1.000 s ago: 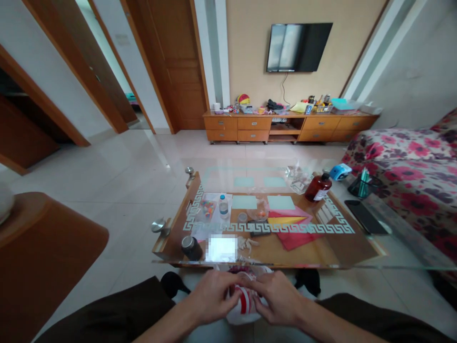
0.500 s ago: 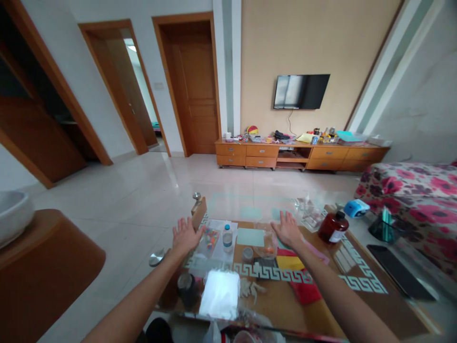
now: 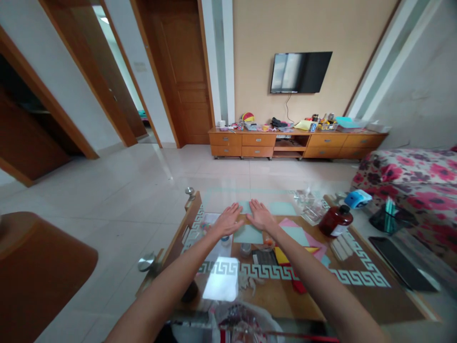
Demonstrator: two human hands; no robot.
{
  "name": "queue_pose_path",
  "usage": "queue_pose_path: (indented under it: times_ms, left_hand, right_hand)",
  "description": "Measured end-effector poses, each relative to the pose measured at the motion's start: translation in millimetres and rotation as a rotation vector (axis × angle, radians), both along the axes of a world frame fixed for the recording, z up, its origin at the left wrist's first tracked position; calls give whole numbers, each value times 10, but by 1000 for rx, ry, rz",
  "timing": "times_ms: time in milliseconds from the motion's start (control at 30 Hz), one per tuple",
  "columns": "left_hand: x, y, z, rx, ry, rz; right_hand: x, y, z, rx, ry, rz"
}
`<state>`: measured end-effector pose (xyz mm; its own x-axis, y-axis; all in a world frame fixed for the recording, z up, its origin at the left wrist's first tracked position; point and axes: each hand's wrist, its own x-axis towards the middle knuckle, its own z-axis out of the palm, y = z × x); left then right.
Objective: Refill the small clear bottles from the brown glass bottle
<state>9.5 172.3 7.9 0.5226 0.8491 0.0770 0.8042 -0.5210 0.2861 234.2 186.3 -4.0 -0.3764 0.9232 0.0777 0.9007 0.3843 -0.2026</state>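
My left hand [image 3: 229, 220] is held out over the glass table, palm down with fingers extended. Close beside it, my right hand [image 3: 260, 216] is stretched flat too, and neither holds anything. Whether they touch the glass I cannot tell. Just below both hands lies a pale green rectangle [image 3: 249, 234]. A bottle with a blue cap [image 3: 224, 239] is partly covered by my left forearm. Under my right wrist a bag with something orange [image 3: 268, 242] shows in part. Pink and pale green sheets [image 3: 298, 235] lie right of my right hand, beside a yellow piece [image 3: 283, 256].
On the table's right stand a brown bottle [image 3: 335, 221], a blue item [image 3: 358, 198], a dark pen holder [image 3: 388, 216] and a black phone-like slab [image 3: 402, 262]. A small jar [image 3: 245, 249] sits mid-table. Beyond the floor is a wooden TV cabinet [image 3: 259, 146].
Both hands have moved inward from wide apart to nearly side by side at the table's middle. The view has tilted down slightly and shifted.
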Motion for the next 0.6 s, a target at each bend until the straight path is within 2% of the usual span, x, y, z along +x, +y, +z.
queue_pose_path:
  times_ms: [100, 200, 400, 500, 600]
  left_hand:
    - [119, -481, 29, -23, -28, -97]
    - [40, -1075, 79, -58, -80, -209]
    - [-193, -2547, 144, -64, -119, -330]
    - [-277, -3328, -32, -36, -129, -332]
    - [-396, -3882, -431, -58, -123, -423]
  right_hand:
    - [-41, -546, 0, 25, 9, 98]
    - [-36, -1222, 42, 37, 48, 146]
    - [-57, -2789, 147, 40, 139, 221]
    - [-107, -3574, 33, 75, 175, 215]
    - [-54, -4131, -278, 82, 196, 318]
